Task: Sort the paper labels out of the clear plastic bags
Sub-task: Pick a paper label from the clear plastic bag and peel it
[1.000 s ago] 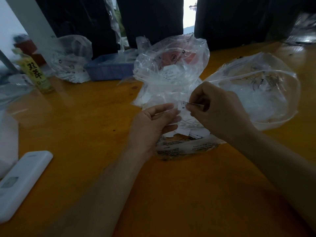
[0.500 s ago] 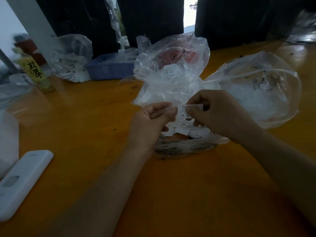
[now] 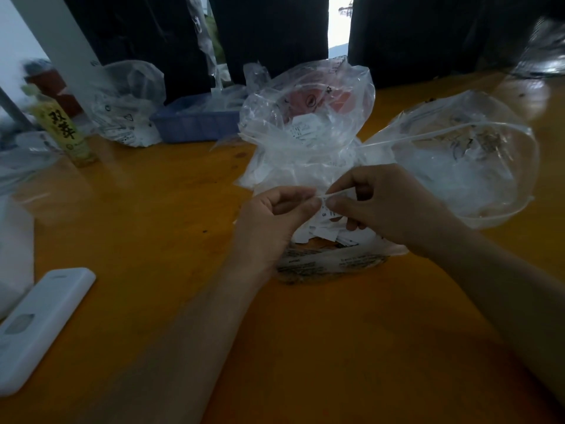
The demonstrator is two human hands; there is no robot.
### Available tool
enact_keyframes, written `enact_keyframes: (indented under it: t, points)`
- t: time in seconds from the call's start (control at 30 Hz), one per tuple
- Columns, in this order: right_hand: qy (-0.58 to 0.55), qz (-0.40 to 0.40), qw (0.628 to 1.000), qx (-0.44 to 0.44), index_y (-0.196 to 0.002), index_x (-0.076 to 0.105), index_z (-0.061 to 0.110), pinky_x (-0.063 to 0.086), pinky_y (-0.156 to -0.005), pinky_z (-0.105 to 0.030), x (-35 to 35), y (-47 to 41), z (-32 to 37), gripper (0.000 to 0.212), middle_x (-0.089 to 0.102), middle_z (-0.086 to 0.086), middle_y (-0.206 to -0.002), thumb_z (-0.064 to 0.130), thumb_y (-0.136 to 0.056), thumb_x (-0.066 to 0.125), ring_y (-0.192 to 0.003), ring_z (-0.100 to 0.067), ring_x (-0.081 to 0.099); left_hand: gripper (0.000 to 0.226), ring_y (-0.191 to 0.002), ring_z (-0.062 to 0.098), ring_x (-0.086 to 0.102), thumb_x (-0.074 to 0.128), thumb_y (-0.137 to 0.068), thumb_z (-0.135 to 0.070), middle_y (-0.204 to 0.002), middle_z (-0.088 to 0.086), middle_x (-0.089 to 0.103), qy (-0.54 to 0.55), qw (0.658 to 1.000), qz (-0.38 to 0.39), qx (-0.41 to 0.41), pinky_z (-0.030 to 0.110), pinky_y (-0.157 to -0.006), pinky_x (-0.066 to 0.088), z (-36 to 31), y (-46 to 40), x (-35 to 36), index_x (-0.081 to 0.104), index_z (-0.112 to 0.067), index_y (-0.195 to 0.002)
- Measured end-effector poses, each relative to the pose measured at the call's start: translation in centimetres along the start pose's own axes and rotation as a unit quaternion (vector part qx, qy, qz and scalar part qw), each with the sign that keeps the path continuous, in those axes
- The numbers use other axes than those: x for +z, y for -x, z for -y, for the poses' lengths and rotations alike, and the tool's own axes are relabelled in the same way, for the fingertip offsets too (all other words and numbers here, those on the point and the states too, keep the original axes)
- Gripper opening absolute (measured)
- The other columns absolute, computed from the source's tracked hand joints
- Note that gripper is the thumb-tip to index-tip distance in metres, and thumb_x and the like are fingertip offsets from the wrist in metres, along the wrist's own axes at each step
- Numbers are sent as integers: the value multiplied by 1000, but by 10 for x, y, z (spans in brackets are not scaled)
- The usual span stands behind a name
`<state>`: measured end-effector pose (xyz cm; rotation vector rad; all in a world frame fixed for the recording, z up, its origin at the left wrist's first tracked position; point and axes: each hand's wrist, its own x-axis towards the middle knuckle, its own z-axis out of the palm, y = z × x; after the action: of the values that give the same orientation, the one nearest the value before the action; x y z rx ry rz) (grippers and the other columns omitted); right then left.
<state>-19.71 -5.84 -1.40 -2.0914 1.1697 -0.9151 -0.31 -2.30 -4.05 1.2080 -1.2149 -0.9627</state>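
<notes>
Hands drew closer; label reads "S".

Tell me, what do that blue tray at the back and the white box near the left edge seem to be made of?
The blue tray looks like moulded plastic with a dull finish: its wall shows upright ribs and one even colour. The white box looks like smooth matte plastic, judging by its rounded corners and uniform surface with a shallow oval recess; painted metal cannot be ruled out in this dim light.

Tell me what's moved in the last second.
The left hand closed in and now pinches the small paper label together with the right hand, thumbs nearly meeting. The clear plastic bags, blue tray and white remote stayed put.
</notes>
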Motion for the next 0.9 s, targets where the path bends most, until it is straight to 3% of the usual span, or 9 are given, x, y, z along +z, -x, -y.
enact_keyframes:
  t: [0.13,0.3,0.43,0.53,0.73,0.9]
  points:
    - [-5,-1,1000,-20,-95,71,29,44,-52,-4,-1,1,2,3,69,27,-68,31,-97,69,-60,4,66,9,-90,5,76,86,-86,-23,-92,-11,81,-4,1000,-12,17,16,-75,56,2,-1,1,81,-29,-91]
    - [-4,-10,1000,-20,-104,69,28,45,-52,-6,-2,0,3,7,68,28,-69,31,-97,69,-62,3,67,15,-91,10,76,87,-86,-22,-93,-7,80,-9,1000,7,17,21,-77,59,2,-1,0,80,-31,-95]
    - [-2,-38,999,-7,-114,62,33,48,-53,-17,0,-1,4,24,66,23,-62,41,-93,71,-65,1,69,16,-81,11,75,86,-87,-22,-87,-6,77,8,1000,20,12,20,-73,58,3,-1,-1,80,-27,-101]
    - [-52,-84,995,21,-102,64,31,56,-61,-28,-1,-3,1,15,73,15,-69,43,-94,69,-63,-5,69,15,-81,10,75,86,-87,-20,-88,-6,79,38,999,7,-7,21,-73,58,4,-3,-1,80,-26,-100]
    - [-48,-58,997,-5,-93,69,31,46,-50,-9,4,1,2,4,73,15,-71,33,-96,70,-62,-2,68,14,-87,10,76,86,-87,-27,-93,-6,80,15,1000,24,0,21,-73,58,5,-2,-1,82,-39,-93]
    - [-62,-93,994,-5,-93,70,32,50,-55,-12,0,-1,2,5,72,12,-68,35,-97,69,-60,-6,67,20,-85,15,76,88,-84,-24,-86,-7,77,39,999,24,-27,23,-76,59,6,-4,-1,79,-27,-101]
